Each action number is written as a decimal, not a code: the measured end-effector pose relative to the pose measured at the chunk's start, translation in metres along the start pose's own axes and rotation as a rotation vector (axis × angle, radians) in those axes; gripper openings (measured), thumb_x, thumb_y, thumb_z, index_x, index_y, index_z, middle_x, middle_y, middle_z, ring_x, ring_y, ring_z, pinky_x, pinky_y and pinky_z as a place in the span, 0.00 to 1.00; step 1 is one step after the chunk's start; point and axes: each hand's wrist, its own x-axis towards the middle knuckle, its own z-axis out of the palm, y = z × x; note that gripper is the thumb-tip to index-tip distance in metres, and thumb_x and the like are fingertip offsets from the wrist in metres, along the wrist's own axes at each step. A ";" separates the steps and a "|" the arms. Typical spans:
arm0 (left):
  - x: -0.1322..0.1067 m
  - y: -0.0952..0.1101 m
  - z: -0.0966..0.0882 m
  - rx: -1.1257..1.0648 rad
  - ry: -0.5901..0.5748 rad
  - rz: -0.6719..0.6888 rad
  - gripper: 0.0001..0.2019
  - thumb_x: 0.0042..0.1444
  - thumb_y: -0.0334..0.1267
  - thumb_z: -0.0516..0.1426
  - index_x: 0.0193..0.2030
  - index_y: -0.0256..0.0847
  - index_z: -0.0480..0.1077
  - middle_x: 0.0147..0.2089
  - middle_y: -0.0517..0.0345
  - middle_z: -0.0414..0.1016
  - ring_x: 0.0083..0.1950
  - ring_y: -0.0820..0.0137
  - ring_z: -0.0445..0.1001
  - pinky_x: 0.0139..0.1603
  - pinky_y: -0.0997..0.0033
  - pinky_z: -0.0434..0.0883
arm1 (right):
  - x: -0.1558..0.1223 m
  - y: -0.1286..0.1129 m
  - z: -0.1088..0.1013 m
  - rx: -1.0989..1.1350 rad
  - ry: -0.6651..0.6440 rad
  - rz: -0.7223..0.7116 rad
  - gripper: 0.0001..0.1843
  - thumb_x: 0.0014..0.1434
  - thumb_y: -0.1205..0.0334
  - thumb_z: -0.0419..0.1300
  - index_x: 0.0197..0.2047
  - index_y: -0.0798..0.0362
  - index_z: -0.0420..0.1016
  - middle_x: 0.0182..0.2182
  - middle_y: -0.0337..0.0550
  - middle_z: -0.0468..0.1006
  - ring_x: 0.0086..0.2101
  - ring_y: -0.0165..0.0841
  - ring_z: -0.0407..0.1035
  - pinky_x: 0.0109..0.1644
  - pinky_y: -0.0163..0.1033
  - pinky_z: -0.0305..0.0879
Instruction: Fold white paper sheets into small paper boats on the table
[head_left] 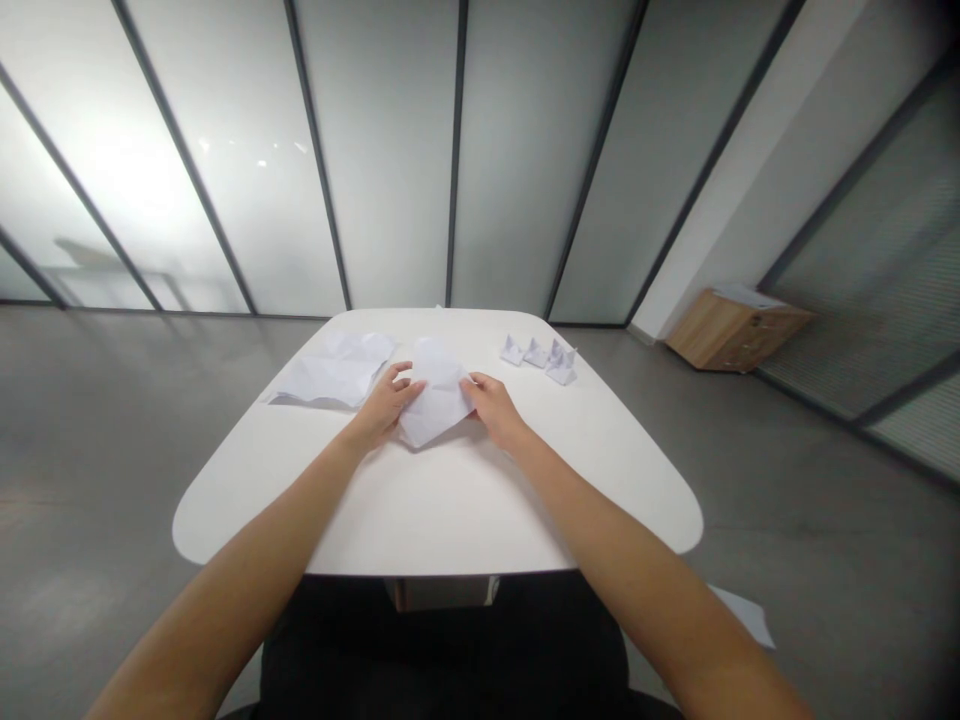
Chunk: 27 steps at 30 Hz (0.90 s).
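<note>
As I look down through head view, white paper (435, 395) is near middle of tabletop (442, 520): creased, angular in outline, one corner aimed at tabletop's near edge. My right hand (495, 405): grip pinching white paper's right edge. My left hand (382, 406): thumb on paper, fingers partly spread; whether grip pinches, I cannot tell. Tabletop's left: rumpled sheeting (330, 368). Tabletop's right: small folded pieces (535, 354).

Both bare forearms (277, 550) stretched in over the tabletop (435, 520), pretty wide apart at its near edge and angling together toward its middle. Left hand (388, 402) had its fingers half-curled, thumb pointing inward; right hand (491, 405) kinda mirrored it, thumb on top.
</note>
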 end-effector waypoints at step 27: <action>0.008 0.001 -0.018 -0.078 -0.004 0.154 0.32 0.49 0.47 0.71 0.59 0.44 0.67 0.51 0.53 0.77 0.42 0.69 0.77 0.41 0.71 0.76 | -0.008 -0.014 -0.010 0.475 -0.238 0.290 0.11 0.63 0.52 0.62 0.43 0.50 0.75 0.32 0.41 0.81 0.31 0.34 0.74 0.34 0.36 0.71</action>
